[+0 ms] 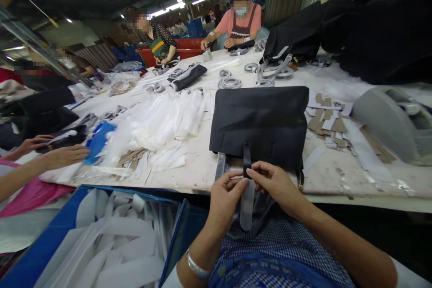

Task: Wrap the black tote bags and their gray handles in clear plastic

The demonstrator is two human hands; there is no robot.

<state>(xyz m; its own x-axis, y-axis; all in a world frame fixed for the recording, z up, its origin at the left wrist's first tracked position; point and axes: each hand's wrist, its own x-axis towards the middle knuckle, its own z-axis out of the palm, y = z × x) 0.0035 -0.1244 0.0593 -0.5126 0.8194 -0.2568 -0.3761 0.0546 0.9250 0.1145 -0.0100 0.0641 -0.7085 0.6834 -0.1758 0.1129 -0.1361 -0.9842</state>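
A black bag (259,121) lies at the table's front edge, straight before me. From its near side a short black strap (247,157) hangs toward me. My right hand (275,184) pinches this strap near its lower end. Beside it my left hand (225,200) is closed, thumb and fingertips on a translucent whitish strip (247,211) that hangs below the strap. Strap and strip meet between my fingertips, which hide how they join. To the left of the strap, a clear-wrapped grey strap (220,166) hangs from the bag.
A blue bin (182,229) of white strips stands at lower left. Plastic sheets (151,121), cardboard scraps (329,121), coiled grey straps (229,83) and a grey dispenser-like machine (394,121) occupy the table (195,175). A neighbour's hands (64,155) work at left; other people sit across.
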